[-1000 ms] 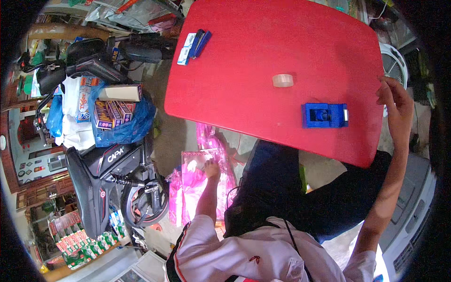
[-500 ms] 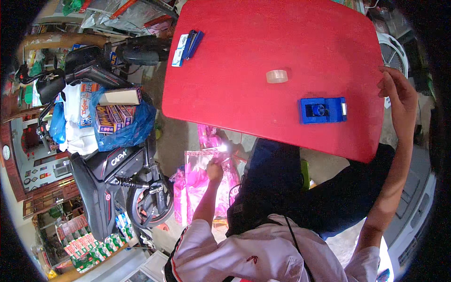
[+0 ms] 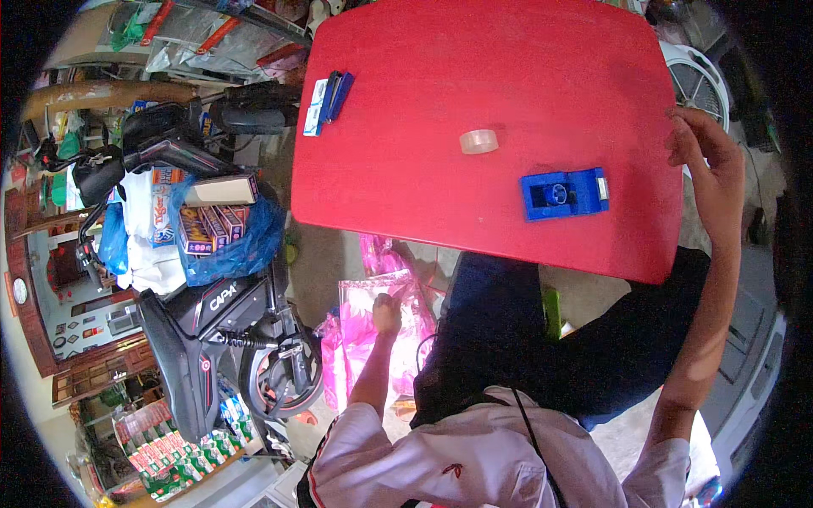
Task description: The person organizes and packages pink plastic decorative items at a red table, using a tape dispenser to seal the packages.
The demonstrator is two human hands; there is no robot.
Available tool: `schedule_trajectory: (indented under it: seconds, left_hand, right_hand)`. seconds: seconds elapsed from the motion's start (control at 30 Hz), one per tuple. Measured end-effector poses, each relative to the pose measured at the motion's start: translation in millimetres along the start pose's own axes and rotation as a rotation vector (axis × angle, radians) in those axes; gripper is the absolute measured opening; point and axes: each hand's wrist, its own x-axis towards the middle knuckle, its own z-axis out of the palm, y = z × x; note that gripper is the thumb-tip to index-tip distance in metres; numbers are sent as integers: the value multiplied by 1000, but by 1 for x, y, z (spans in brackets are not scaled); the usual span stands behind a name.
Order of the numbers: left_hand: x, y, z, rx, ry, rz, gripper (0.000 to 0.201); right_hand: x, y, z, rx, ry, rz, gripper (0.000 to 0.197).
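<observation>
My left hand [image 3: 387,313] is down beside my leg, left of and below the table. Its fingers are closed at the top of a pink-and-white plastic bag [image 3: 360,339], which is partly shiny with glare. Beyond the right edge of the red table [image 3: 406,169] is my raised right hand [image 3: 711,157], fingers loosely bent and apart, with nothing visible in them. A blue tape dispenser [image 3: 563,195] lies on the near right of the tabletop. Farther in sits a roll of clear tape [image 3: 479,141]. At the far left, a blue stapler [image 3: 340,91] rests against a small white-and-blue box [image 3: 316,107].
A black motorbike [image 3: 229,296] stands to the left, with a blue plastic bag [image 3: 229,262] of small boxes on it. Stacked green-and-red packages [image 3: 182,449] sit at lower left. A white fan [image 3: 699,80] is behind the table's right edge.
The view has turned slightly, so the table and its items sit a little farther left. My left hand keeps its hold on the pink-and-white bag; my right hand stays beside the table edge.
</observation>
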Motion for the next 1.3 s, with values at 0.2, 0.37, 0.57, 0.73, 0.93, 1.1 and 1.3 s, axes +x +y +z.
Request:
schedule_trajectory:
  seconds: [0.2, 0.37, 0.57, 0.73, 0.93, 1.1, 1.3]
  left_hand:
    - [-2, -8, 10, 57, -8, 42, 7]
    - [-7, -15, 13, -3, 121, -2, 8]
    - [-13, -12, 6, -150, 159, -69, 11]
    - [-19, -11, -4, -97, 197, -111, 11]
    - [-40, -3, -31, -70, 340, -233, 10]
    - [-53, 24, -54, -288, 524, -366, 15]
    - [-80, 4, -82, -348, 664, -579, 16]
  right_hand:
    - [-2, 0, -4, 16, -10, -18, 24]
    - [-3, -4, -3, -8, -4, -14, 23]
    - [-5, -4, -7, 22, -7, -24, 24]
    - [-4, -8, -7, 31, -31, -29, 23]
    - [-8, -14, 2, 84, -110, -52, 23]
    - [-11, -17, -2, 67, -112, -70, 23]
    - [-13, -23, -4, 98, -120, -37, 22]
